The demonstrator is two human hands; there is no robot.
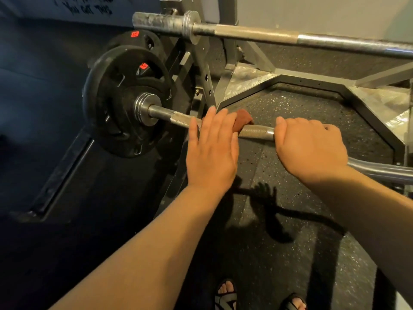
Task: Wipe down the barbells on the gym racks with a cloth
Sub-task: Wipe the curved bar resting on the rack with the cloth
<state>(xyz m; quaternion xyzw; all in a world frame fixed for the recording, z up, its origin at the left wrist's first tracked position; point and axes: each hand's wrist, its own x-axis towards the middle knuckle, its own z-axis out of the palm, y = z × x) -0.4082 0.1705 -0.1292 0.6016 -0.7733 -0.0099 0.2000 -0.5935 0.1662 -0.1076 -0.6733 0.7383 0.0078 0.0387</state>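
A steel barbell runs from a black weight plate at the left toward the right edge. A reddish-brown cloth lies over its knurled part. My left hand lies on the cloth and the bar with its fingers straight. Just right of the cloth, my right hand grips the bar with curled fingers. A second, bare barbell rests higher up on the rack, across the top of the view.
The grey rack frame with checker-plate corners stands on speckled rubber flooring behind the bar. A second plate with a red label sits behind the first. My sandalled feet show at the bottom edge.
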